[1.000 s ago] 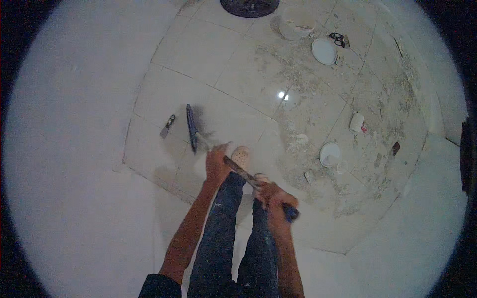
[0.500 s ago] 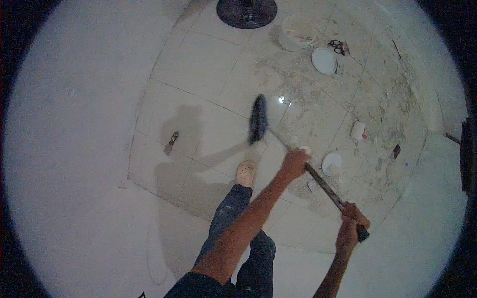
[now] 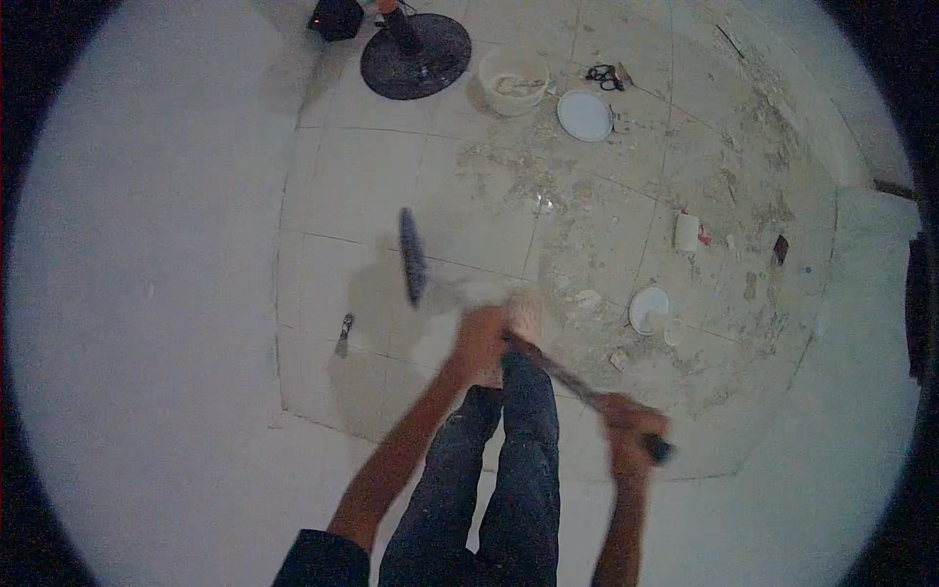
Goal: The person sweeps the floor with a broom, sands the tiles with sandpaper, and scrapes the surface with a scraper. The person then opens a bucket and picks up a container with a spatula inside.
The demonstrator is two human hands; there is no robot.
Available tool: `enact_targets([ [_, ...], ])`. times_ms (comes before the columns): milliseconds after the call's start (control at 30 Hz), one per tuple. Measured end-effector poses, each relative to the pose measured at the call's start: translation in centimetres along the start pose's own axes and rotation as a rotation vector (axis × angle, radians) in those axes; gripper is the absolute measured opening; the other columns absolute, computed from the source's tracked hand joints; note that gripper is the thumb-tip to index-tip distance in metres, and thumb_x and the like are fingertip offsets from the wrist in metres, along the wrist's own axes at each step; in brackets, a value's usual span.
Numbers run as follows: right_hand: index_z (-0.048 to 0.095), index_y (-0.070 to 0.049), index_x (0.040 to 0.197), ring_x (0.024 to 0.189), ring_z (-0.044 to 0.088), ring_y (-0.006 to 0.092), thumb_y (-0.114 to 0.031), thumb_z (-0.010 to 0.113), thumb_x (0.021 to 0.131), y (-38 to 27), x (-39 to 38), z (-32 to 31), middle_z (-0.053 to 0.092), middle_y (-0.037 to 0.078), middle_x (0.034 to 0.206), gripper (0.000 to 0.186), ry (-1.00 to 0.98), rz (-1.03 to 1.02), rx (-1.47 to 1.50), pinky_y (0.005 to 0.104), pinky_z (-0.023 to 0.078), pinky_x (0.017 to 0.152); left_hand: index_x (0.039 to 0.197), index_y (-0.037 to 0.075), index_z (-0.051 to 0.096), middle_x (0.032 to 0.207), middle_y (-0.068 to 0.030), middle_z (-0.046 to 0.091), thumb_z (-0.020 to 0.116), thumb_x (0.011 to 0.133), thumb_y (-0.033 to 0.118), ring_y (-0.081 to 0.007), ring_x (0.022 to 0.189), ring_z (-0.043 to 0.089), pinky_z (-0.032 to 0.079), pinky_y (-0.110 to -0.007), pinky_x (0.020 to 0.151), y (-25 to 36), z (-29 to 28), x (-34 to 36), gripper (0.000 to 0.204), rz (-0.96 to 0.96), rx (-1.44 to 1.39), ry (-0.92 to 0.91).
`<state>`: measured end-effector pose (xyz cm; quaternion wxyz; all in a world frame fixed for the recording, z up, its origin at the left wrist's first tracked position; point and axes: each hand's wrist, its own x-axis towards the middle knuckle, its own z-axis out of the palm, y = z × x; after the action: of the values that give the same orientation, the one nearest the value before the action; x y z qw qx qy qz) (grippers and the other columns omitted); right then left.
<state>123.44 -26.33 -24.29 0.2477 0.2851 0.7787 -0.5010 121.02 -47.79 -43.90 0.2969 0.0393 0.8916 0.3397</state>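
Note:
My left hand [image 3: 481,342] is wrapped round the middle of the handle of a long broom [image 3: 562,375]. My right hand [image 3: 634,423] grips the same handle close to its dark end. The broom slants from the lower right to the upper left, its narrow black head [image 3: 412,256] over the tiles at left centre; motion blurs it, and I cannot tell whether it touches the floor. Below the head lies a scraper-like tool [image 3: 346,334] with a dark handle. My feet stand on the tiles, partly hidden behind my left hand and the handle.
Dust and crumbs cover the tiled floor [image 3: 587,225]. At the back are a round black stand base [image 3: 416,73], a white bucket [image 3: 514,96], a white lid [image 3: 585,115] and dark scissors [image 3: 606,77]. Rightward lie a white container [image 3: 688,233] and another white lid [image 3: 649,309].
The broom head has swung left across the floor, both hands moving left with it. My view has shifted, so more of the stand base shows, and a foot has stepped forward.

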Motion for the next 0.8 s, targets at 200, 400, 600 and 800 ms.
enact_targets([
  [200,0.062,-0.002,0.078,0.081,0.056,0.0157,-0.007,0.066,0.068,2.5,5.3,16.1,0.060,0.009,0.082,0.012,-0.246,-0.596,0.510,0.0321,0.045,0.077,0.123,0.014,0.044,0.100,-0.0111,0.057,0.051,0.082,0.016,-0.0320,0.094,0.051,0.028,-0.057,0.087,-16.8,-2.4,-0.6,0.041,-0.033,0.224,0.277],
  [400,0.061,0.000,0.082,0.077,0.059,0.0200,-0.010,0.056,0.078,-0.8,9.3,8.5,0.062,0.008,0.083,0.012,-0.212,-0.168,0.255,0.0299,0.045,0.078,0.120,0.004,0.044,0.113,-0.0181,0.050,0.064,0.068,0.013,-0.0336,0.105,0.044,0.032,-0.044,0.091,-12.0,0.4,7.9,0.056,0.081,-0.003,0.223],
  [600,0.051,-0.011,0.067,0.059,0.038,0.0108,-0.020,0.043,0.090,-4.5,9.4,-7.7,0.037,-0.001,0.057,0.026,0.303,0.247,-0.745,0.0285,0.028,0.058,0.120,0.001,0.042,0.105,-0.0207,0.052,0.063,0.065,0.004,-0.0381,0.105,0.045,0.032,-0.047,0.094,10.8,6.5,17.0,0.058,0.189,-0.274,0.096],
  [800,0.040,-0.018,0.082,0.063,0.038,0.0144,-0.015,0.034,0.091,-5.3,7.8,-15.0,0.034,-0.001,0.066,0.012,0.290,0.263,-1.754,0.0320,0.031,0.061,0.125,0.006,0.038,0.103,-0.0195,0.053,0.061,0.067,0.002,-0.0369,0.102,0.047,0.027,-0.054,0.094,20.9,5.4,19.6,0.063,0.227,-0.200,-0.030],
])
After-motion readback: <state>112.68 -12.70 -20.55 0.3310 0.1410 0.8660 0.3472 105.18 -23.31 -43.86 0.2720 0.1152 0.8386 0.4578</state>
